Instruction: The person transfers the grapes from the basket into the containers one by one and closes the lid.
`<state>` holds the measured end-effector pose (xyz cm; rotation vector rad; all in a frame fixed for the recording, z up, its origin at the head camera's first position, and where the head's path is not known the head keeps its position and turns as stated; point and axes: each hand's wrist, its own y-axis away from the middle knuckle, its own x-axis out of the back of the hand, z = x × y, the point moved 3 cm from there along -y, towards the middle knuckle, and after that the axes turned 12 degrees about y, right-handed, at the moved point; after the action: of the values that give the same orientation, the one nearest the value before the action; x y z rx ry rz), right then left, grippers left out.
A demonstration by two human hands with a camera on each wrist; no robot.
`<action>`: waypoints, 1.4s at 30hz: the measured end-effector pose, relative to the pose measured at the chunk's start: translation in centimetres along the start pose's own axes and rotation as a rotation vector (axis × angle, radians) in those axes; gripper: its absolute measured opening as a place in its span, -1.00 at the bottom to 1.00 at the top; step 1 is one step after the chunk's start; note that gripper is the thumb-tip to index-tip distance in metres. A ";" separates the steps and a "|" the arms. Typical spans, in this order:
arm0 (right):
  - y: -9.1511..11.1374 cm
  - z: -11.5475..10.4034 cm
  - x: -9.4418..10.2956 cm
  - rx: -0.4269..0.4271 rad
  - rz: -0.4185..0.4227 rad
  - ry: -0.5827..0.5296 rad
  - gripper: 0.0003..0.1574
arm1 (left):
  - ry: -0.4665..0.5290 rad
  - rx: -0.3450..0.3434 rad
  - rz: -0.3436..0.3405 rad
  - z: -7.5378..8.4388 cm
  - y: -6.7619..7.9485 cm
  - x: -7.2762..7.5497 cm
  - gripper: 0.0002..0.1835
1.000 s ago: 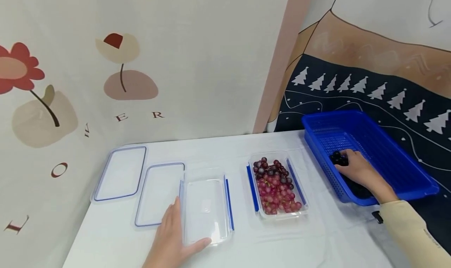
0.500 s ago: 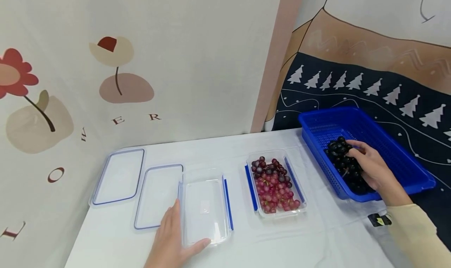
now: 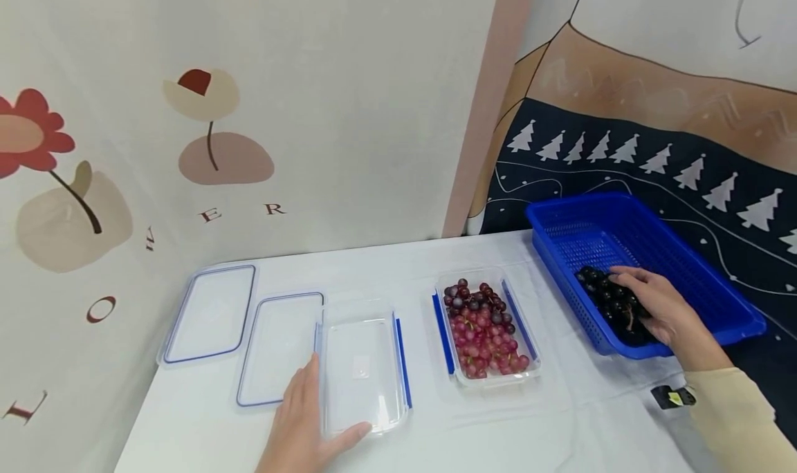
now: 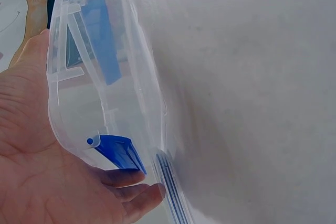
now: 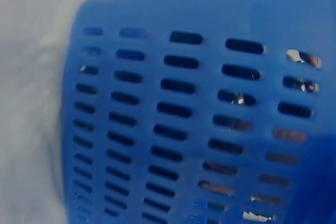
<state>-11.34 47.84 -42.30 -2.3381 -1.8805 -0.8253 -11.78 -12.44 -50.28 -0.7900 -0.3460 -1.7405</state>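
In the head view my left hand (image 3: 305, 418) lies along the near-left corner of a clear food container (image 3: 364, 369) with blue side flaps. Its fingers are straight against the left wall and the thumb reaches along the near side. The left wrist view shows the fingertips by a blue flap (image 4: 119, 151). At the right, my right hand (image 3: 663, 307) grips a bunch of black grapes (image 3: 613, 303) inside a blue basket (image 3: 703, 272); some fingertips are hidden by the grapes. The right wrist view has only the basket's slotted wall (image 5: 173, 108), with the hand behind it.
Another clear container (image 3: 529, 371) holds red and dark grapes, between the first container and the basket. Two clear lids with blue seals, one at the far left (image 3: 212, 314) and one nearer (image 3: 280, 348), lie on the white table (image 3: 486, 431). A patterned backdrop stands behind.
My right hand raised the black grapes in the basket, then lowered them slightly, and has shifted a little right overall. The left hand stays at the container.
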 end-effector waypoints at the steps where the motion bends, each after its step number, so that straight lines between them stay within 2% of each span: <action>1: 0.1 0.1 -0.1 -0.012 -0.017 0.052 -0.56 | -0.004 -0.002 0.002 0.0 0.1 0.0 0.50; 4: 0.3 0.0 -0.3 -0.039 -0.053 0.157 -0.15 | -0.011 -0.001 0.005 0.0 0.2 0.1 0.50; 6: 0.3 0.0 -0.5 -0.047 -0.050 0.232 -0.03 | -0.014 0.007 0.003 0.0 0.3 0.2 0.50; 10: 0.5 -0.1 -0.8 -0.059 -0.035 0.343 -0.01 | -0.006 0.024 -0.008 0.1 0.3 0.2 0.50; 14: 0.8 -0.4 -1.0 -0.019 -0.018 0.453 -0.02 | 0.005 0.041 -0.024 0.2 0.2 0.2 0.51; 22: 0.7 -0.8 -0.7 -0.012 -0.071 0.633 0.04 | -0.015 0.028 -0.023 0.2 0.2 0.2 0.54; 27: 0.2 -1.0 -0.6 0.027 -0.054 0.777 0.02 | -0.010 0.018 -0.019 0.3 0.2 0.2 0.52; 30: 0.1 -1.2 -0.6 0.058 -0.048 0.781 -0.05 | -0.015 0.017 -0.019 0.3 0.3 0.2 0.51; 35: 0.1 -1.9 -0.9 0.084 -0.113 0.705 -0.08 | -0.006 0.006 -0.012 0.2 0.4 0.3 0.49; 38: 0.1 -2.0 -1.0 0.085 -0.127 0.623 -0.09 | 0.002 0.007 -0.015 0.4 0.4 0.3 0.48; 42: 0.2 -1.7 -0.8 0.084 -0.068 0.472 -0.13 | 0.002 0.022 -0.026 0.5 0.4 0.4 0.49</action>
<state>-11.88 46.45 -41.08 -1.8287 -1.7520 -1.1551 -11.29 -12.51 -49.72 -0.7708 -0.3748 -1.7594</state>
